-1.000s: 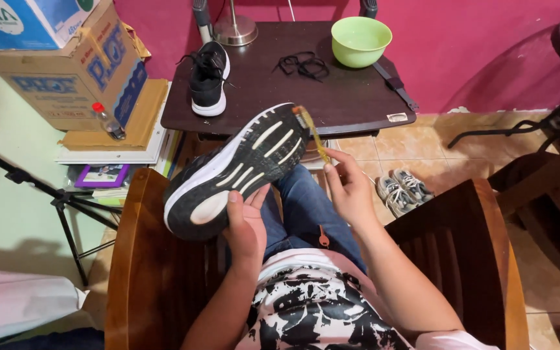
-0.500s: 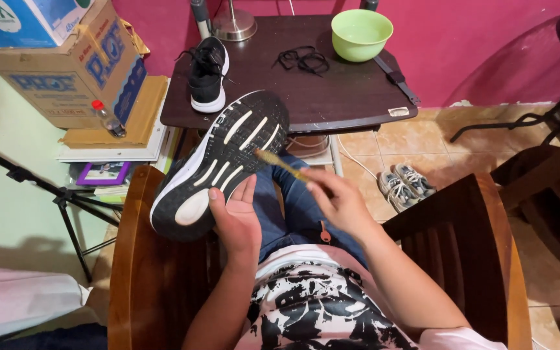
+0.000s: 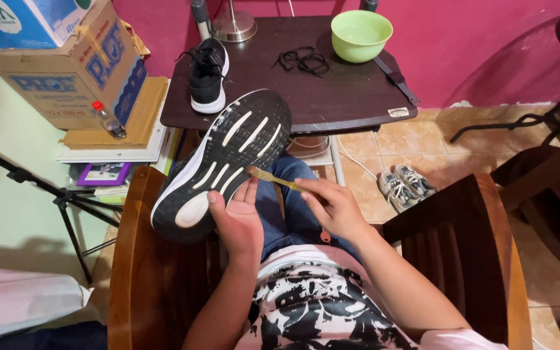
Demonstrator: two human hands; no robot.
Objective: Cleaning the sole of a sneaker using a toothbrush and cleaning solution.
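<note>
a brown cardboard box [image 3: 66, 78] with blue print is sitting far up-left of the fingers, a blue-and-white carton [image 3: 24, 23] is resting on top, and a small white label [image 3: 398, 112] is lying up-right, on the dark table [image 3: 332, 97].

Single head view: looks steeply down from above onto lap, close; dark table [image 3: 332, 97] ahead, farther.

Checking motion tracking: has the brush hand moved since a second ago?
Yes. The right hand has dropped away from the dark table edge; its brush now touches the shoe sole.
</note>
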